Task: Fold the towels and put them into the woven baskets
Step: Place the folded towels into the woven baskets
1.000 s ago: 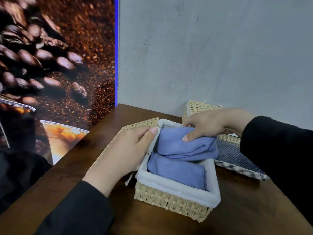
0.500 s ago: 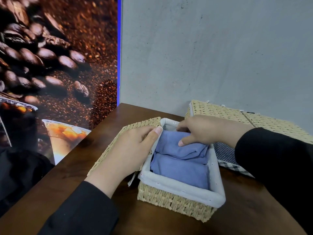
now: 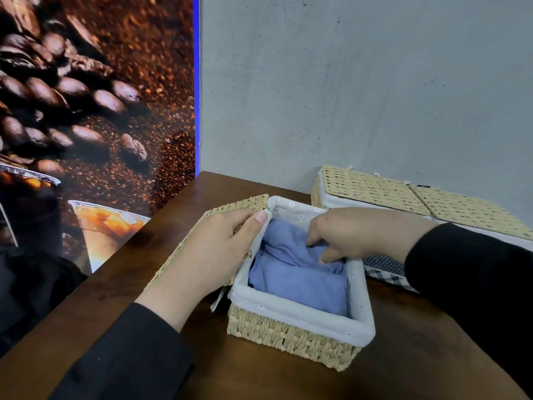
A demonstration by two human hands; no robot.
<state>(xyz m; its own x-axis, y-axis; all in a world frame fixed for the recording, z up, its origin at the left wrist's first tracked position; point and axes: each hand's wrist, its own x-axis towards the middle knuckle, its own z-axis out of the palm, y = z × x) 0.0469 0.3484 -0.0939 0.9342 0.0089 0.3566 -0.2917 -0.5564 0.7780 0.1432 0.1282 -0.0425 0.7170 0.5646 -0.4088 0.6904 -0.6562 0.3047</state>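
An open woven basket (image 3: 288,336) with a white cloth lining stands in the middle of the table. Two folded blue towels lie inside it: one at the front (image 3: 302,287), one at the back (image 3: 282,241). My right hand (image 3: 357,235) reaches into the basket, and its curled fingers press down into the back towel. My left hand (image 3: 213,252) grips the basket's left rim, thumb on the lining. The basket's woven lid (image 3: 219,215) hangs open to the left, mostly under that hand.
Two closed woven baskets (image 3: 375,189) stand against the grey wall at the back right. A dark checked towel (image 3: 386,269) lies flat between them and the open basket. A coffee poster borders the table's left side.
My right hand has pushed the second blue towel down from above the rim into the back of the basket. My left hand has stayed on the rim.
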